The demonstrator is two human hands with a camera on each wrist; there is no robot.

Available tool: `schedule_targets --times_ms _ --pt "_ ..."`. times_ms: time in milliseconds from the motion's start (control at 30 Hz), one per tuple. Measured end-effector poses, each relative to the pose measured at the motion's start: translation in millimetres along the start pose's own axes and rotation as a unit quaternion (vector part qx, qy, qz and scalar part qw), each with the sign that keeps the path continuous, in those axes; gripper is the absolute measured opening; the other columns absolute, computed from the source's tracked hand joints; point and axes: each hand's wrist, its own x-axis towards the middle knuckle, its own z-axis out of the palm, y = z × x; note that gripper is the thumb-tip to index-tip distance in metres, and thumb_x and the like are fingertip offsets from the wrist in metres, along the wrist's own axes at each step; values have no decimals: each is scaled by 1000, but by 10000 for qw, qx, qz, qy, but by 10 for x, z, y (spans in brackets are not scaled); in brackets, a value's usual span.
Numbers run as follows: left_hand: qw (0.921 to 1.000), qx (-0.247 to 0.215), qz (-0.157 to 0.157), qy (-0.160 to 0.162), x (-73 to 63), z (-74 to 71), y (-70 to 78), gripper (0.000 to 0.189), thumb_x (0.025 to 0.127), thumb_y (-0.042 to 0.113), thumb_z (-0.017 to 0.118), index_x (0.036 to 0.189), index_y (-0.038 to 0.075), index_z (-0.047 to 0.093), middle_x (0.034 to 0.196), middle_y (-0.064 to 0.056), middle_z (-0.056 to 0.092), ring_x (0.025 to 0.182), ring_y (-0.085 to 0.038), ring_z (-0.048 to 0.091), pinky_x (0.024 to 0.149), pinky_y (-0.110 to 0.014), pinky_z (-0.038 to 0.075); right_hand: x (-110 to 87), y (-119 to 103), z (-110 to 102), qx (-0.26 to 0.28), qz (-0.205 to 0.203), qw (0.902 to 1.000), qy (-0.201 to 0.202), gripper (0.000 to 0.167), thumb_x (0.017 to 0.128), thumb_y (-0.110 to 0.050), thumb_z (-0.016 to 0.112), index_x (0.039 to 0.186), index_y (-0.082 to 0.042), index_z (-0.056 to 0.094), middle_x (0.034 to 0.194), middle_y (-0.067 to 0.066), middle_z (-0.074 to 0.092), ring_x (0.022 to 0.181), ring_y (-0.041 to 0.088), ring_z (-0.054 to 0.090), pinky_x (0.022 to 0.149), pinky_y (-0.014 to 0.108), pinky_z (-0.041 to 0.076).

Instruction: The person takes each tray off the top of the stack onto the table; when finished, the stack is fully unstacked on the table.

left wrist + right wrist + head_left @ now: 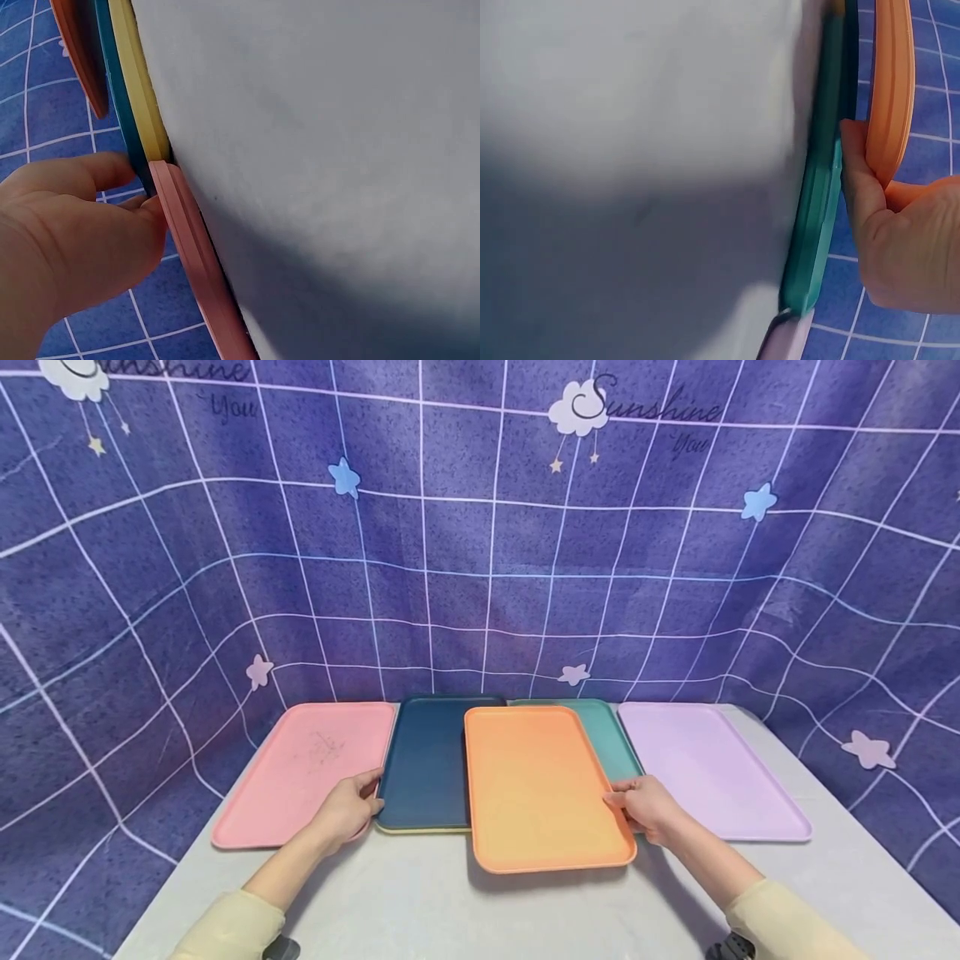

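Observation:
An orange tray [547, 785] is raised and tilted over parts of the dark blue tray [427, 768] and the green tray [609, 739]. My right hand [647, 806] pinches its right edge, the thumb above and fingers below, as the right wrist view shows. At the blue tray's left edge, my left hand [348, 810] touches the rim with fingers loosely bent and thumb apart. Under the blue tray, a yellow tray [139, 82] shows its rim in the left wrist view. The left hand's fingertips are partly hidden behind the rims.
A pink tray [315, 768] with dark scratches lies at the left, under my left hand. At the right lies a lilac tray [705, 768]. The trays rest on a white-covered table [420, 902]. A purple grid-patterned cloth [480, 543] hangs behind and at both sides.

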Motion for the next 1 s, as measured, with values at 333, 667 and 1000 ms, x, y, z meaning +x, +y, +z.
schedule_targets --times_ms 333,667,1000 --pt "10000 -1 -11 -22 -11 -14 17 60 93 -10 56 148 -16 34 150 -36 37 142 -46 33 115 -50 32 -199 125 -155 172 48 9997 -178 50 101 0 54 139 26 37 98 19 74 79 20 73 69 37 63" --pt "10000 -34 16 -22 -1 -5 -3 60 93 -10 55 148 -16 33 151 -36 37 142 -46 33 115 -50 32 -397 219 -279 187 108 9994 -264 53 100 -2 55 138 28 35 92 14 74 77 18 73 67 34 63" --pt "10000 -30 25 -50 -10 -16 -5 60 93 -9 56 148 -16 34 150 -35 38 142 -46 35 115 -51 33 -563 346 -438 301 278 9988 -251 60 101 -5 54 140 30 26 96 14 75 80 20 73 71 36 63"
